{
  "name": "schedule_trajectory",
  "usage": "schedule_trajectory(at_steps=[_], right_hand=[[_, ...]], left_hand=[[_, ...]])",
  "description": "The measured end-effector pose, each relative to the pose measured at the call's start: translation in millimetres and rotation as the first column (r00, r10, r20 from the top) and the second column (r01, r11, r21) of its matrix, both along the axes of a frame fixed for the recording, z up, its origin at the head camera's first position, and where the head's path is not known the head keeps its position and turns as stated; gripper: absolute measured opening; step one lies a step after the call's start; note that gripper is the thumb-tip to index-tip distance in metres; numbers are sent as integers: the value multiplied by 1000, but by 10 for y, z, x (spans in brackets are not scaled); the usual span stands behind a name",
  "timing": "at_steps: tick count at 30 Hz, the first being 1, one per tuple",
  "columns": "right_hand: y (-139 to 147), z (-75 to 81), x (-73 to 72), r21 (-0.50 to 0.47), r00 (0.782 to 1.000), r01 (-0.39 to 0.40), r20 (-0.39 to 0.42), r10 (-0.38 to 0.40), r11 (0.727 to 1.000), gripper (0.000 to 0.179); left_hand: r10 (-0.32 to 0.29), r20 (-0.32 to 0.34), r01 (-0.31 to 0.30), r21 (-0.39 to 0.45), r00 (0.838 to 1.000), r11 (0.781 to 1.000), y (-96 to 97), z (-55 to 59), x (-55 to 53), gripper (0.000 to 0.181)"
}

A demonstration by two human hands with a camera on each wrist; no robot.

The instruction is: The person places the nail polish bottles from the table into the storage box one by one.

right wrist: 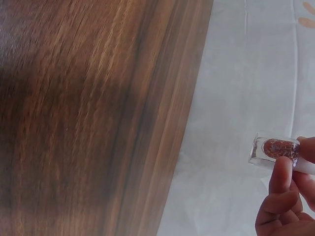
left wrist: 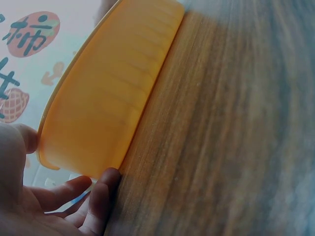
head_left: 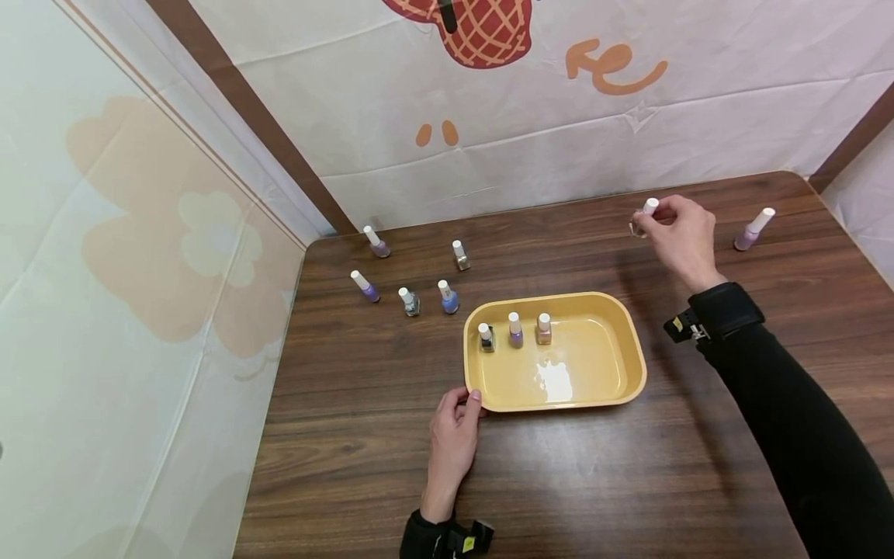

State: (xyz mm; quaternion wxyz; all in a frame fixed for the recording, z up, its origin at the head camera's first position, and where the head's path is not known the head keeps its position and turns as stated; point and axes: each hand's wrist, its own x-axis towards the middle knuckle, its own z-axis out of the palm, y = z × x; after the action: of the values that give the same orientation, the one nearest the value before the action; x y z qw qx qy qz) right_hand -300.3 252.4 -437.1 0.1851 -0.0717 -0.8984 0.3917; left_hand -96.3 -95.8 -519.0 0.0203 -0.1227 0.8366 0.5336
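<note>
In the head view, my right hand (head_left: 686, 239) pinches a nail polish bottle (head_left: 651, 206) above the far right part of the table. Seen from the right wrist, this bottle (right wrist: 274, 149) is clear glass with reddish glitter inside and a white cap. My left hand (head_left: 452, 441) holds the near left corner of a yellow tray (head_left: 632, 392). The left wrist view shows the thumb on the tray's rim and fingertips low against its outer wall (left wrist: 108, 93). Inside the tray stand a dark bottle (head_left: 486, 338), a purple bottle (head_left: 515, 332) and a pinkish bottle (head_left: 544, 330).
Left of and behind the tray stand more white-capped bottles: blue (head_left: 449, 299), grey (head_left: 410, 303), violet (head_left: 368, 289), mauve (head_left: 379, 245) and a clear one (head_left: 462, 256). A lilac bottle (head_left: 749, 234) stands at far right. Printed cloth (head_left: 545, 147) hangs behind the table.
</note>
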Motion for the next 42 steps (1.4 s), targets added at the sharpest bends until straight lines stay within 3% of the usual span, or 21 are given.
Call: schedule_trajectory(at_steps=[24,42], right_hand=[[-192,70,142,-12,995,-97,-23,97,995,32],[-341,93,254,33,983,-173,-57,175,984,27]], left_hand=[[7,12,-7,2,1000,1000,-6,-8,-5,39],[8,15,-9,7,1000,1000,-9,-30,-15,39]])
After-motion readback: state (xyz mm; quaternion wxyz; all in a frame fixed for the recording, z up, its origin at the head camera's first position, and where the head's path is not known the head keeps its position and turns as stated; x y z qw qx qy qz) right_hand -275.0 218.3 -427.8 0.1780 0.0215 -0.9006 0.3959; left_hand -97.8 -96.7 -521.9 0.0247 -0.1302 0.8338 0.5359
